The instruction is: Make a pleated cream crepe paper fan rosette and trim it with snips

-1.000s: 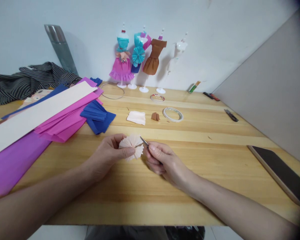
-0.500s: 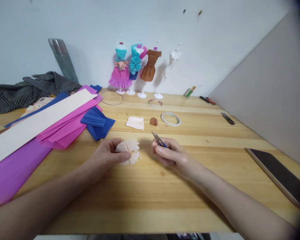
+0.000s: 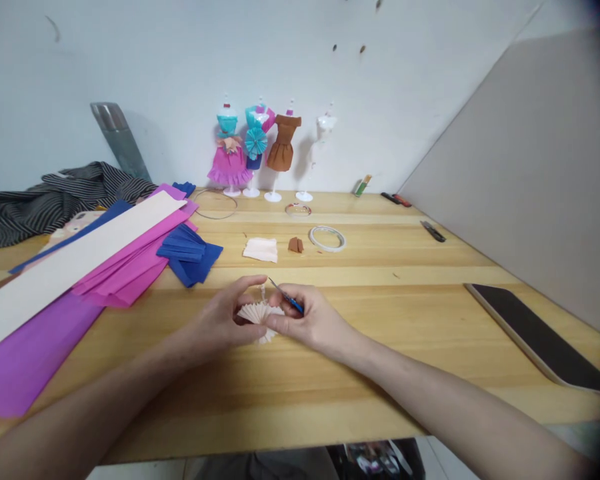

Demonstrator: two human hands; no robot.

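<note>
A cream pleated paper rosette (image 3: 253,312) is held low over the table between both hands. My left hand (image 3: 230,313) is closed on its left side, thumb in front, with the index finger stretched out above. My right hand (image 3: 310,320) presses its thumb against the rosette's right side. Small scissors (image 3: 294,303) with blue handles stay in that same hand, their thin dark tip pointing up and left. A small pale paper piece (image 3: 263,292) stands up behind the rosette, near the left index finger. Fingers hide part of the rosette and of the scissors.
Crepe paper sheets (image 3: 35,347) and folded blue paper (image 3: 193,257) lie left. Beyond my hands are a cream paper piece (image 3: 260,249), a brown scrap (image 3: 296,245) and a tape roll (image 3: 327,239). Dressed mini mannequins (image 3: 283,143) stand behind; a dark tablet (image 3: 535,333) lies right.
My right hand has moved left with the scissors and now touches the rosette. My left index finger has lifted off and stretched out. The camera view has shifted slightly.
</note>
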